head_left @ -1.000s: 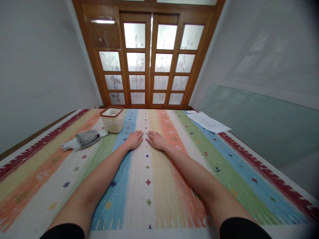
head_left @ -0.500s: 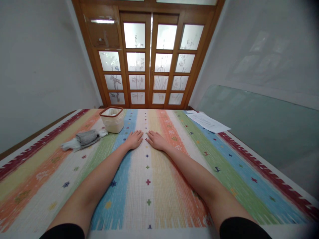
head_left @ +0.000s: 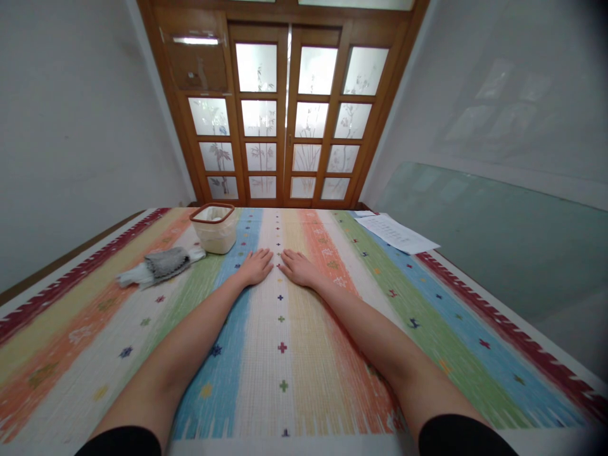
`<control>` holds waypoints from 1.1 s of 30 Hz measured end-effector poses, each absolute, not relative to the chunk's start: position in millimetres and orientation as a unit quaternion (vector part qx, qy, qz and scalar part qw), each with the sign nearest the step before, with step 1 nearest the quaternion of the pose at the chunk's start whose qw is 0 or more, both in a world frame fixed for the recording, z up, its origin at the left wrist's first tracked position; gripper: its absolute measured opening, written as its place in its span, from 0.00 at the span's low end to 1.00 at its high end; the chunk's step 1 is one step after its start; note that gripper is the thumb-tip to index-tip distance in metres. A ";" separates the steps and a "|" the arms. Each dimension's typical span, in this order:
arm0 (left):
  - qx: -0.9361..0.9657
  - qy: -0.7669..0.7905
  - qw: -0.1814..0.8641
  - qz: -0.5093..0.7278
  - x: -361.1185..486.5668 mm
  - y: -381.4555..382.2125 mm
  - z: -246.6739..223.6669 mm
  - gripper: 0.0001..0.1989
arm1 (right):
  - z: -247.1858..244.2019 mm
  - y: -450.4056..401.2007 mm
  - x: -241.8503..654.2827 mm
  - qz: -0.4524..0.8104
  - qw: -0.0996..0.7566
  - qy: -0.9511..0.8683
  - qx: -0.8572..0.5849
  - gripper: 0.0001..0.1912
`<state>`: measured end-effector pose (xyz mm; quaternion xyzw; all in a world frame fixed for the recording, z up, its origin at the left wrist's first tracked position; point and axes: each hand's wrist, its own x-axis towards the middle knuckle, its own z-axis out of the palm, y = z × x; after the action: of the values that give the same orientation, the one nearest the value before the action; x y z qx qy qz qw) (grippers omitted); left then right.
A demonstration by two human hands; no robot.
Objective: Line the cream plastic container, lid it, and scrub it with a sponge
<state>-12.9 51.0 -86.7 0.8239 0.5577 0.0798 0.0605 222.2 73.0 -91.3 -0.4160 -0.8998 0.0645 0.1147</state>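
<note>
Both arms reach forward over a striped, multicoloured tablecloth [head_left: 266,354]. My left hand [head_left: 256,266] lies flat, palm down, on the blue and white stripes, holding nothing. Just to its right, with a narrow gap between, my right hand [head_left: 298,267] rests palm down on the cloth with nothing in it. Beyond and left of my left hand stands a whitish bin with a brown rim [head_left: 216,237], lined with a bag. A grey knitted cloth bundle with white ends [head_left: 166,265] lies left of the bin.
Printed paper sheets [head_left: 396,234] lie at the far right of the table. A pale green glass-like panel [head_left: 494,228] stands along the right wall. Behind the table are wooden doors [head_left: 286,114] with frosted panes.
</note>
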 end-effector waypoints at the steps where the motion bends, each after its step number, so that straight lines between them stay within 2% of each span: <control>1: 0.824 0.557 0.060 0.077 -12.7 50.5 -86.4 0.32 | -91.8 73.5 222.3 0.065 0.113 -0.900 -0.416 0.38; 9: 0.828 0.556 0.065 0.047 -10.9 48.7 -85.4 0.38 | -95.2 77.3 222.4 0.076 0.076 -0.905 -0.411 0.39; 17: 0.827 0.552 0.059 0.089 -9.2 46.4 -82.5 0.36 | -92.9 72.6 223.4 0.083 0.104 -0.902 -0.411 0.37; 20: 0.827 0.540 0.045 0.151 -11.0 48.0 -78.3 0.28 | -88.4 69.1 224.5 0.068 0.130 -0.903 -0.403 0.34; 24: 0.778 0.553 -0.001 0.298 -22.6 52.5 -61.2 0.18 | -81.3 66.7 226.0 0.061 0.183 -0.902 -0.387 0.25; 29: 0.639 0.589 -0.111 0.482 -45.4 54.6 -16.2 0.14 | -74.8 65.3 226.0 0.083 0.232 -0.891 -0.382 0.17; 33: 0.559 0.626 -0.160 0.519 -61.3 51.3 20.4 0.15 | -72.2 62.7 225.9 0.086 0.243 -0.887 -0.384 0.16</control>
<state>-61.3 51.3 20.4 0.5592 0.6261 0.5193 -0.1602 225.9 62.7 -72.2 -0.3845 -0.8865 0.0856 0.2426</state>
